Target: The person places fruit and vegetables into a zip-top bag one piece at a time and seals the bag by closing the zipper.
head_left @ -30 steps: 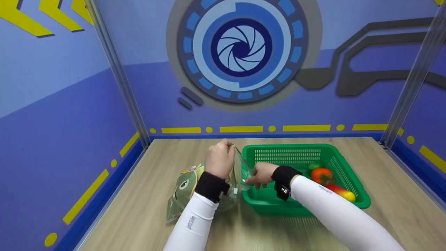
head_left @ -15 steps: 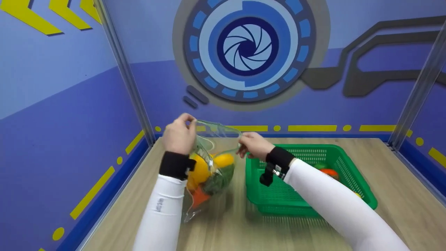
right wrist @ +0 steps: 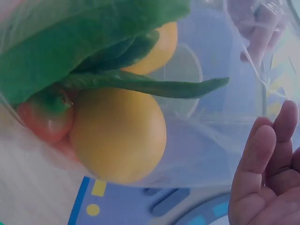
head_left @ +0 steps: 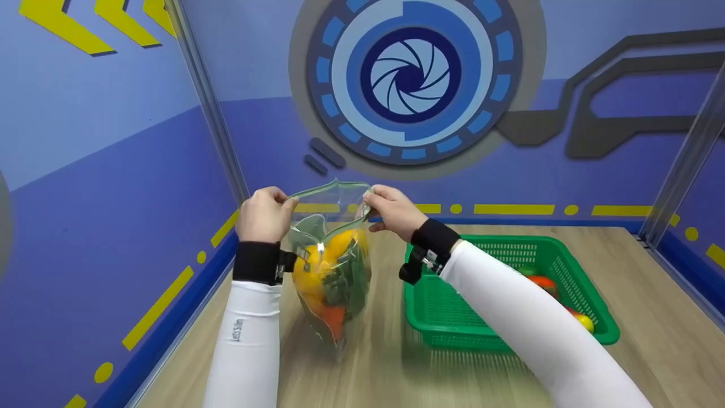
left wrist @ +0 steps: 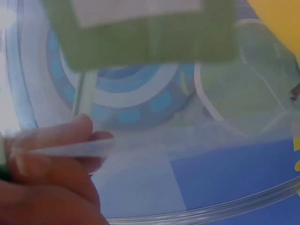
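A clear zip bag [head_left: 357, 283] with a green zip strip hangs mouth up over the left part of the table; whether its bottom touches the wood I cannot tell. My left hand [head_left: 260, 218] pinches the left side of its mouth, and my right hand [head_left: 391, 212] pinches the right side. The mouth is spread between them. Through the plastic, the right wrist view has a round yellow fruit [right wrist: 119, 138], long green leaves [right wrist: 56, 51] and a red-and-green tomato-like piece [right wrist: 49, 117]. Thumb and fingers [left wrist: 33, 161] clasp the film edge in the left wrist view.
A green plastic basket [head_left: 453, 337] stands right of the bag, partly behind my right forearm. Inside it are an orange-red fruit [head_left: 545, 283], a red-and-yellow fruit [head_left: 584, 324] and a green piece [head_left: 527, 271]. Blue panels [head_left: 255, 153] wall the table's back and sides.
Both hands have moved up and left, my right one away from over the basket. The bag has been lifted upright and turned, its produce now showing, and its mouth has been pulled apart.
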### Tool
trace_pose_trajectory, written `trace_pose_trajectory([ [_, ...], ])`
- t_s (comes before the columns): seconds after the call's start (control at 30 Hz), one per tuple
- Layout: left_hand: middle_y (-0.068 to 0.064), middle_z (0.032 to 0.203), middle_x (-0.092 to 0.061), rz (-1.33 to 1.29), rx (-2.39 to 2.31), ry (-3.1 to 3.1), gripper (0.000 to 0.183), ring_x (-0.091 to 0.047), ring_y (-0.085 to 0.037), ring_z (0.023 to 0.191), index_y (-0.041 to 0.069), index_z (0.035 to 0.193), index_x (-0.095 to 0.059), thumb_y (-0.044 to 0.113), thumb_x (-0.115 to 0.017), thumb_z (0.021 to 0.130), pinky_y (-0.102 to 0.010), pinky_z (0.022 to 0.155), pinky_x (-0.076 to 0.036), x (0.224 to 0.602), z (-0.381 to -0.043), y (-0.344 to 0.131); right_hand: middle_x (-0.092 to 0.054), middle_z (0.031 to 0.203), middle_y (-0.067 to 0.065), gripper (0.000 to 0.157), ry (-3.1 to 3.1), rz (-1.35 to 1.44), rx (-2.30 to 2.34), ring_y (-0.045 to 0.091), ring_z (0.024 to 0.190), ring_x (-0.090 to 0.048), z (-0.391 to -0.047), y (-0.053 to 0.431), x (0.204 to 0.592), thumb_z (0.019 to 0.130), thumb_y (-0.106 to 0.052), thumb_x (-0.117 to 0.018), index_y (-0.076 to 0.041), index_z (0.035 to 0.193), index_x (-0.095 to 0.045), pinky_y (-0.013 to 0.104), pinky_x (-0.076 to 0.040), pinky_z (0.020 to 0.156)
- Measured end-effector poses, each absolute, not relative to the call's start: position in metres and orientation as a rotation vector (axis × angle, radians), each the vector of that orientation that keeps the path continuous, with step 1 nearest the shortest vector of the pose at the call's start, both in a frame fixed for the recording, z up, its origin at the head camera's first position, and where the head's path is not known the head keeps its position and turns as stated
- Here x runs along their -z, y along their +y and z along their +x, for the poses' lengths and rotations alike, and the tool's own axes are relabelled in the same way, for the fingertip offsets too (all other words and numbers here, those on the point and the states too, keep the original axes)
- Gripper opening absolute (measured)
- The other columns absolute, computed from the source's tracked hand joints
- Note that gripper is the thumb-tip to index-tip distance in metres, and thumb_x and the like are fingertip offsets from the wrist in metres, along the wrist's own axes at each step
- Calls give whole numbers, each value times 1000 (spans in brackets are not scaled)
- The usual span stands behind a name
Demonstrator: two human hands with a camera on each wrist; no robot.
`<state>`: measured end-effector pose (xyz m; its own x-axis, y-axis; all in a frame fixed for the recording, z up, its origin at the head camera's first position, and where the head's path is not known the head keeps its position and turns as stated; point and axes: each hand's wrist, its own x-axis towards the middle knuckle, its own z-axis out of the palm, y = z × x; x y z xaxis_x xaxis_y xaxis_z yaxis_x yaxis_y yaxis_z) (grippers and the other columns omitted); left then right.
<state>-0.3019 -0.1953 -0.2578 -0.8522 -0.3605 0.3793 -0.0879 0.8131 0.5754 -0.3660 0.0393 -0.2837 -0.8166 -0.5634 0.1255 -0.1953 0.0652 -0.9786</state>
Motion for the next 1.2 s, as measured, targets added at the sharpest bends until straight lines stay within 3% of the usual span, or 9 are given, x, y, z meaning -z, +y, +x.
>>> trace_pose_trajectory([
  [0.13, -12, 85, -70, 335, 735, -2424, 26, -62, -32, 75, 14, 91, -68, 36, -63, 102, -38, 62, -40, 253, -304, -193, -60, 99, 3, 23, 2017, -708, 1873, 22, 99, -58, -372, 46, 285, 113, -22, -36, -12, 96, -48, 38, -52, 89],
  [0.33, -14, 89, -74, 311, 697, -2300, 27, -69, -40, 83, 15, 91, -67, 39, -63, 102, -52, 69, -49, 256, -316, -183, -66, 101, 2, 24, 1926, -601, 1910, 20, 101, -64, -375, 53, 301, 114, -21, -36, -12, 99, -53, 50, -53, 100],
  [0.47, -13, 87, -76, 302, 674, -2281, 25, -71, -39, 81, 16, 90, -68, 39, -65, 100, -55, 69, -51, 267, -321, -170, -68, 104, 1, 23, 1889, -574, 1865, 17, 107, -66, -374, 57, 320, 113, -19, -36, -12, 101, -54, 58, -48, 107],
  [0.63, -13, 82, -77, 205, 634, -2310, 21, -71, -37, 72, 17, 89, -70, 36, -68, 98, -51, 63, -52, 279, -322, -138, -70, 104, 3, 23, 1910, -512, 1815, 25, 119, -66, -377, 75, 339, 113, -19, -36, -11, 103, -55, 63, -45, 109],
  [0.8, -10, 70, -72, 63, 631, -2327, 19, -65, -30, 60, 15, 83, -68, 28, -70, 97, -40, 53, -44, 297, -325, -101, -71, 97, 3, 28, 2015, -523, 1658, 21, 105, -68, -380, 98, 354, 113, -21, -36, -10, 100, -58, 62, -47, 107],
  [0.87, -8, 65, -67, 24, 636, -2316, 20, -62, -28, 56, 14, 79, -65, 24, -71, 96, -35, 50, -38, 306, -326, -89, -67, 91, 2, 27, 2056, -526, 1590, 21, 99, -67, -379, 105, 360, 113, -21, -37, -10, 101, -59, 59, -50, 104],
  [1.0, -5, 57, -57, -35, 651, -2282, 22, -53, -24, 49, 13, 78, -61, 22, -71, 96, -30, 47, -28, 325, -326, -71, -61, 81, 1, 28, 2202, -502, 1463, 18, 80, -60, -375, 119, 370, 111, -23, -41, -13, 89, -55, 40, -57, 81],
  [1.1, -4, 55, -53, -70, 666, -2244, 23, -47, -22, 46, 13, 79, -58, 22, -71, 96, -29, 47, -24, 337, -326, -60, -69, 82, 4, 30, 2331, -504, 1363, 11, 68, -63, -373, 131, 377, 109, -22, -44, -14, 82, -54, 29, -49, 64],
  [1.2, -3, 54, -51, -111, 700, -2224, 24, -42, -19, 44, 12, 79, -56, 20, -71, 96, -27, 47, -21, 346, -326, -51, -75, 88, 8, 29, 2401, -514, 1300, 10, 65, -67, -372, 143, 384, 108, -21, -46, -10, 85, -61, 26, -46, 58],
])
